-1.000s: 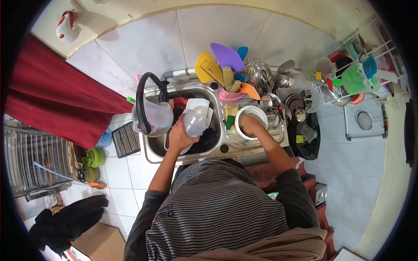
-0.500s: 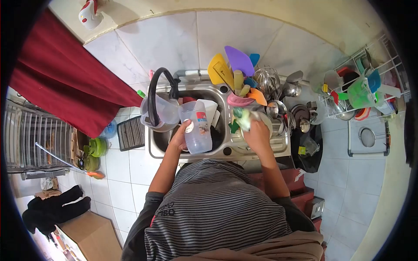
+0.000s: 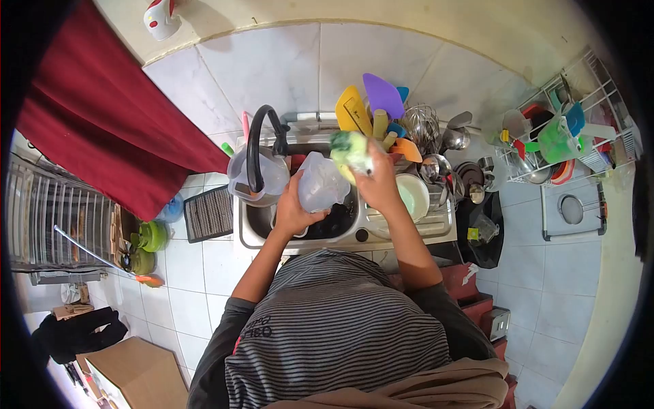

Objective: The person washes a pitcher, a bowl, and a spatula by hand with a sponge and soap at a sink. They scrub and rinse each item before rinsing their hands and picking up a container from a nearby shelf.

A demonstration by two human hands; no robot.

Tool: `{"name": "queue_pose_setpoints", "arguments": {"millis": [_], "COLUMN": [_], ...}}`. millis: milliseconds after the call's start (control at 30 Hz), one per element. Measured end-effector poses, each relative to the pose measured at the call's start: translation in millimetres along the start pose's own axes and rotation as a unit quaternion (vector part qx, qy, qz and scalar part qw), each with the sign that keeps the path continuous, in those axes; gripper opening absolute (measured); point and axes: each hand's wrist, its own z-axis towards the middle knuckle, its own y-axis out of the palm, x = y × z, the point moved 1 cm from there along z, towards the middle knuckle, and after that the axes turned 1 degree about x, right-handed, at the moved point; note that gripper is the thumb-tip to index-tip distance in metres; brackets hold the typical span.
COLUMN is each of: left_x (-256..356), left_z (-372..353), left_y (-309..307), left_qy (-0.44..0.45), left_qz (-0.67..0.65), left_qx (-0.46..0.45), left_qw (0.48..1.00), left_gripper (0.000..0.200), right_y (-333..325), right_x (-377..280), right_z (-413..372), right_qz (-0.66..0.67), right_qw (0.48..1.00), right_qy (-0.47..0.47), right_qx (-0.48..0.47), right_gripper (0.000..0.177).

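Note:
Over the sink [image 3: 244, 228], my left hand [image 3: 294, 211] is closed around a clear plastic container [image 3: 323, 183]. The container is tipped so that its end faces up towards me. My right hand [image 3: 379, 183] grips a green and pale-yellow sponge [image 3: 349, 150] with foam on it, up close to the container's right side. Below my right wrist is a pale bowl [image 3: 422, 194] with light green contents, on the drainboard. Another clear plastic vessel [image 3: 274, 176] stands by the black faucet [image 3: 255, 150], at the left of the sink.
Yellow and purple spatulas [image 3: 383, 95], whisks [image 3: 420, 123] and several metal ladles crowd the back of the drainboard. A wire rack [image 3: 593, 88] with utensils hangs at the right. To the left are a red curtain [image 3: 102, 102] and a dark mat [image 3: 208, 213].
My right hand has moved the sponge from above the bowl, up and left to the container. My left hand has turned the container from lying side-on to end-up.

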Motion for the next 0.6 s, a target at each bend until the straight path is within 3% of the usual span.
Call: {"name": "queue_pose_setpoints", "arguments": {"millis": [67,167,267,367,400,500,600], "left_x": [7.5,17.0,31.4,38.0,31.2,24.4,17.4], "left_z": [0.6,5.7,9.5,5.6,4.9,5.2,18.2], "left_y": [-2.0,-9.5,-12.7,-3.6,-3.1,-9.7,-24.1], "left_qy": [0.014,0.152,0.223,0.271,0.287,0.296,0.215], "left_qz": [0.017,0.052,0.118,0.161,0.178,0.193,0.076], "left_qx": [0.026,0.054,-0.023,-0.037,-0.024,-0.016,-0.08], "left_qw": [0.999,0.986,0.967,0.948,0.941,0.935,0.97], "left_gripper": [0.09,0.09,0.092,0.093,0.093,0.093,0.092], "right_y": [14.4,52.1,104.8,170.3,156.7,173.5,181.8], "right_x": [13.2,53.2,99.4,181.6,168.4,175.0,171.1], "right_z": [-3.2,-9.4,-13.4,-47.8,-43.6,-29.8,-19.7], "right_qz": [-0.044,0.009,-0.046,-0.035,-0.15,-0.133,-0.137], "right_qw": [0.988,0.954,0.872,0.957,0.909,0.905,0.89], "right_qy": [0.057,-0.005,-0.204,-0.12,-0.086,-0.192,-0.24], "right_qx": [-0.135,-0.3,-0.442,-0.262,-0.379,-0.356,-0.362], "right_gripper": [0.045,0.039,0.043,0.043,0.052,0.047,0.046]}}
